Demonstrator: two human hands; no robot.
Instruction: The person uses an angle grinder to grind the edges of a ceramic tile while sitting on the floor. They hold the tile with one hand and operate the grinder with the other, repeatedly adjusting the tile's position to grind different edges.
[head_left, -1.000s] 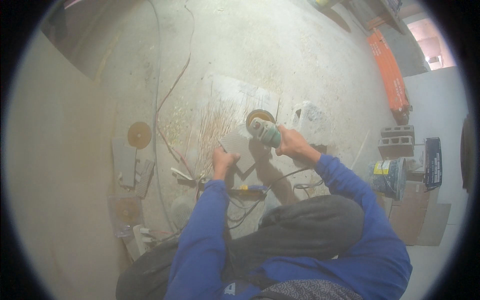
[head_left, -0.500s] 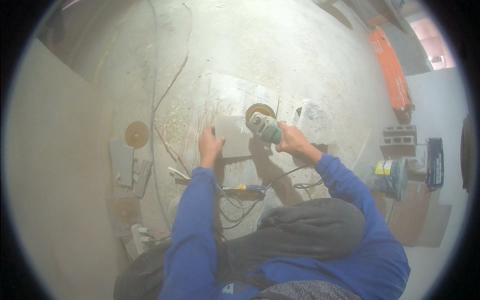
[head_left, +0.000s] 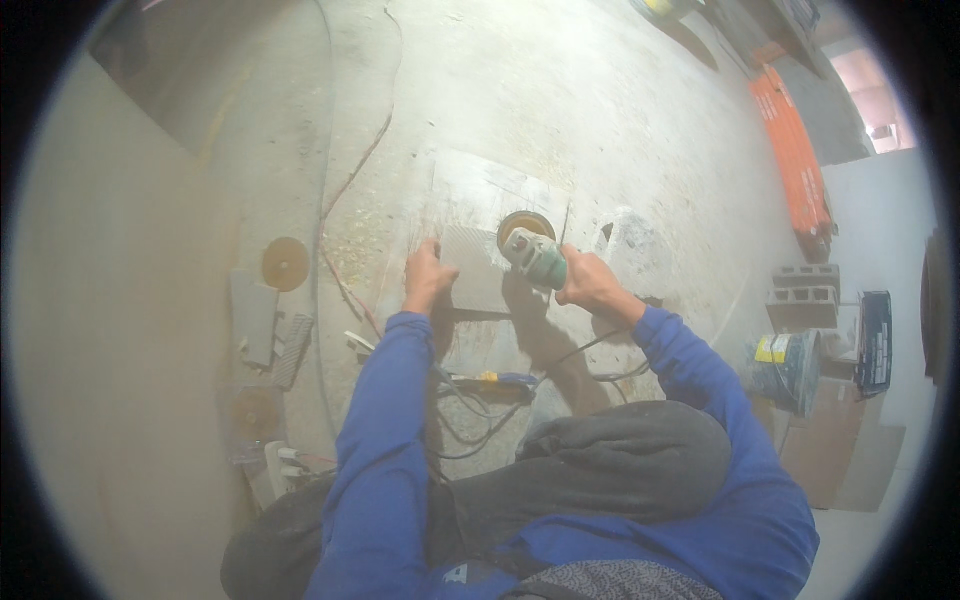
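My left hand (head_left: 430, 278) grips the left edge of a grey ribbed tile (head_left: 478, 278), fingers closed on it. The tile lies flat over a larger pale slab (head_left: 480, 175) on the floor. My right hand (head_left: 592, 282) is wrapped round the body of a green angle grinder (head_left: 540, 262). Its round brown disc (head_left: 526, 226) is at the tile's far right corner, beside a whitened patch. Haze hides whether the disc touches the tile.
Cables (head_left: 480, 430) lie between the tile and my legs. To the left are a loose disc (head_left: 285, 263), tile offcuts (head_left: 256, 318) and a power strip (head_left: 283, 470). On the right stand a bucket (head_left: 785, 372), hollow blocks (head_left: 805, 296) and a long orange package (head_left: 792, 165).
The view has shifted a little, so the surroundings sit lower. My left hand and the tile have moved slightly away from me. The grinder stays at the tile's right corner.
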